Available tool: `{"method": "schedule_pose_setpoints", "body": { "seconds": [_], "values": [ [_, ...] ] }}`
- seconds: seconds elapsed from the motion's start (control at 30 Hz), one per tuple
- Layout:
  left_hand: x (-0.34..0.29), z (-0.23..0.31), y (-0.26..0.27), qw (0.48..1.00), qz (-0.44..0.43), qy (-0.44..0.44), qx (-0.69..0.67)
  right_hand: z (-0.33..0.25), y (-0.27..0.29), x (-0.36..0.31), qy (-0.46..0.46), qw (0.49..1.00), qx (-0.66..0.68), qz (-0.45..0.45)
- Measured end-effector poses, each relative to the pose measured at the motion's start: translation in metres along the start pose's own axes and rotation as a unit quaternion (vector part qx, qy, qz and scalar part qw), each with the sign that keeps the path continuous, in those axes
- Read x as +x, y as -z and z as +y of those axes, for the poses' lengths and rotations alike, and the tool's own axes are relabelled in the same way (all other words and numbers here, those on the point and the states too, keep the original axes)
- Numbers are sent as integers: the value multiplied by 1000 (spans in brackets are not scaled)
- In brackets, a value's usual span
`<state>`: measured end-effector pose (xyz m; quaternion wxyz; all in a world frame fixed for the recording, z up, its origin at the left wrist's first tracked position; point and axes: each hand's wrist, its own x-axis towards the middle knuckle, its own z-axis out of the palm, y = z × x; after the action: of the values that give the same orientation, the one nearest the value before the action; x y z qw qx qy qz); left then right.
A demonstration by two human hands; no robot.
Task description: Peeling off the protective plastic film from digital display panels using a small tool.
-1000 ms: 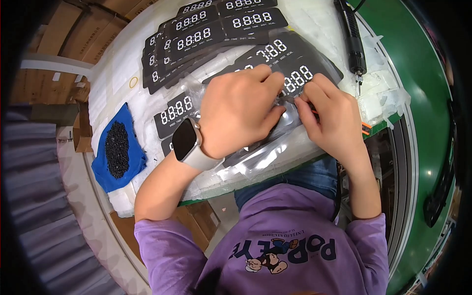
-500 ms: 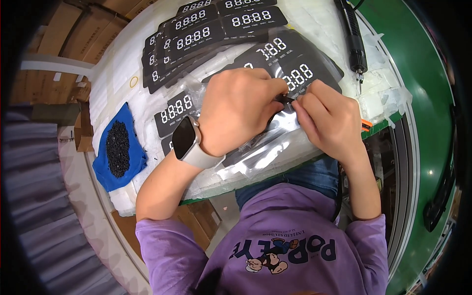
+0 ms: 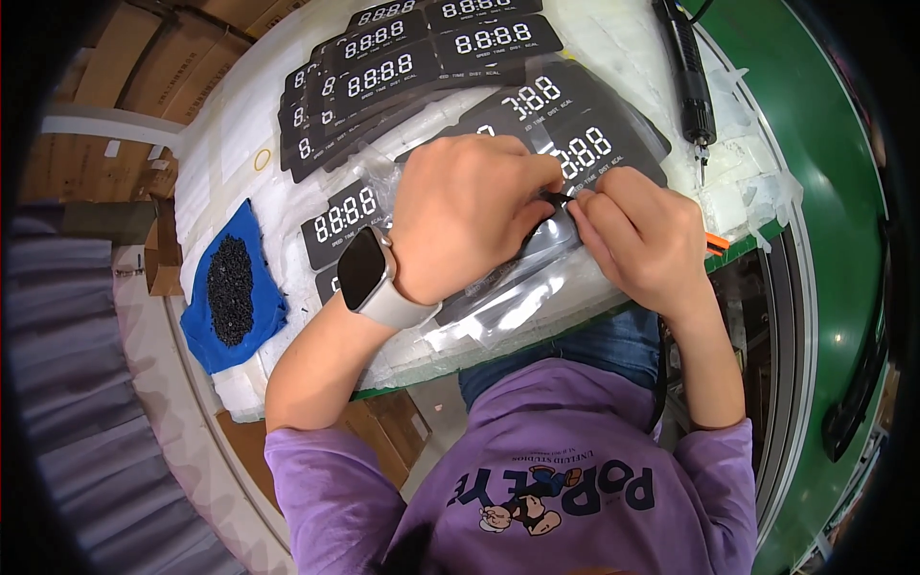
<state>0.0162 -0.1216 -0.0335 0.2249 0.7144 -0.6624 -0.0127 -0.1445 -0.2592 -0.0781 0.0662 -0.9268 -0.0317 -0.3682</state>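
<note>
We see black display panels [image 3: 379, 84] with white segmented digits [image 3: 494, 38], a blue cloth [image 3: 266, 311] and a black electric screwdriver [image 3: 687, 77]. Our shirt [image 3: 575, 402] is cartoon-printed purple, our watch strap [image 3: 407, 310] pale grey.

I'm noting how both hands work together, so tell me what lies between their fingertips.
In the head view, a small black piece lies between the left hand and the right hand; its full shape is hidden.

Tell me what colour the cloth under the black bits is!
The cloth is blue, clearest in the head view.
</note>
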Motion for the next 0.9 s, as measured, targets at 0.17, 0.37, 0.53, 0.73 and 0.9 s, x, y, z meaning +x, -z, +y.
{"method": "schedule_pose_setpoints", "body": {
  "seconds": [0.17, 0.37, 0.53, 0.73, 0.9],
  "values": [
    [0, 1, 1, 1000, -14, 24, -1, -3, -1, 4, -20, 1000, 15, 11],
    [1, 2, 1, 999, -8, 30, -12, -1, -2, 2, -13, 1000, 12, -7],
    [-2, 0, -3, 999, 32, -5, -19, 0, 0, 3, -4, 1000, 14, 4],
    [1, 1, 3, 1000, -16, 18, -7, -1, 0, 0, -8, 1000, 20, -13],
    [3, 1, 7, 998, -44, 29, 14, -1, -1, 1, -10, 999, 33, 0]
  ]
}}
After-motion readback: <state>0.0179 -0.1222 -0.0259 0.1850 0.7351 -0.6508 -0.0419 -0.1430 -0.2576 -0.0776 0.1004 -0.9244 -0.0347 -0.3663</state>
